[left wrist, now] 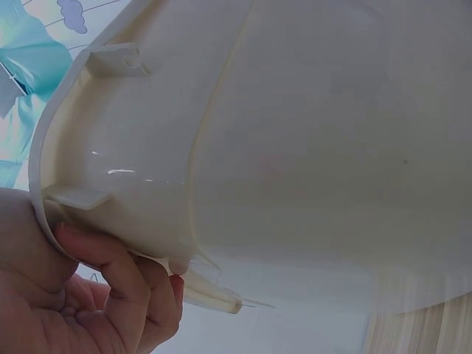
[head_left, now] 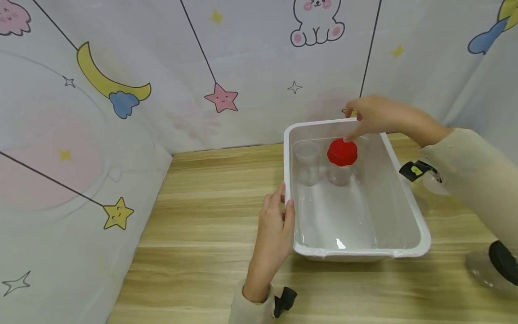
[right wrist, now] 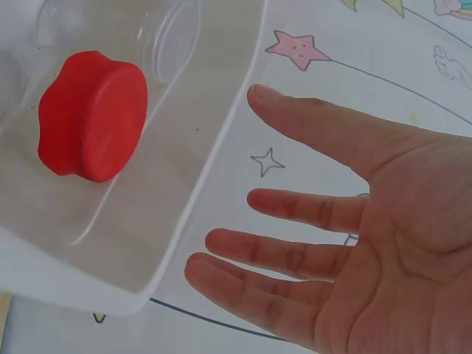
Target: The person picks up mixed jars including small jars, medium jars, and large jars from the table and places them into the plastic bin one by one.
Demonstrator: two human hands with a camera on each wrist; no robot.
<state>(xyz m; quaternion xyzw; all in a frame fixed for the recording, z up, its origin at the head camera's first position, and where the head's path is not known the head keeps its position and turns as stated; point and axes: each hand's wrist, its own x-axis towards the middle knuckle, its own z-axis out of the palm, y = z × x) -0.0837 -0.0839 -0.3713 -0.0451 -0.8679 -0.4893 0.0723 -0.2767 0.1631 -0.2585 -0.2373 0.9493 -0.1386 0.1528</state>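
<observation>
A white plastic basin [head_left: 356, 253] takes up the right-hand middle of the head view. My left hand [head_left: 275, 225] grips its left rim, thumb at the top edge; the left wrist view shows the fingers [left wrist: 122, 284] curled beneath the lip. Inside, towards the far end, stand a clear jar with a red scalloped lid [head_left: 342, 152] and a clear container [head_left: 307, 164] with no coloured lid. At the far right corner, my right hand [head_left: 376, 114] is above the rim. Its fingers are spread apart and hold nothing in the right wrist view, with the red lid [right wrist: 92, 114] nearby.
On the wood-grain table [head_left: 202, 225], a clear jar with a black lid [head_left: 503, 263] lies at the right edge. Another clear object [head_left: 435, 184] is partly hidden by my right sleeve. Patterned white cloth [head_left: 259, 112] hangs behind the basin and along the left.
</observation>
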